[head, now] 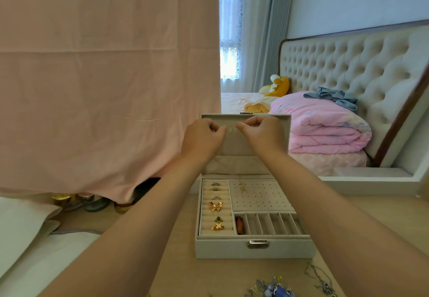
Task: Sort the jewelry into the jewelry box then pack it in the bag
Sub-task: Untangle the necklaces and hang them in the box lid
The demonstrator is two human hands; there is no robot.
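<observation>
The left hand [204, 137] and the right hand [261, 134] are raised side by side against the inside of the upright lid [286, 125]. On each, the fingers are curled and the thumb is pressed to the fingertips. Whether anything is pinched cannot be told; it would be too fine to be made out. A small snap button [229, 130] is seen on the lid lining between the two hands.

Below the hands, at six o'clock, the open jewelry box [255, 249] is set on a light wooden table [183, 238]. A thin chain [243, 186] with a small pendant is seen over the perforated panel [262, 197] at the tray's twelve o'clock. Rings are seated in the padded rolls at nine o'clock, among them a gold butterfly ring [216, 206]. A reddish-amber piece [240, 226] is laid in the leftmost narrow compartment, at about five o'clock.

At five o'clock from the box, loose jewelry [274, 288] with blue beads is heaped at the table's near edge, with tangled chains [321, 281] just beside it.

A pink sheet [104, 76] is hung at ten o'clock, and a folded pink quilt [325, 127] is stacked at two o'clock, against a tufted headboard [348, 64].
</observation>
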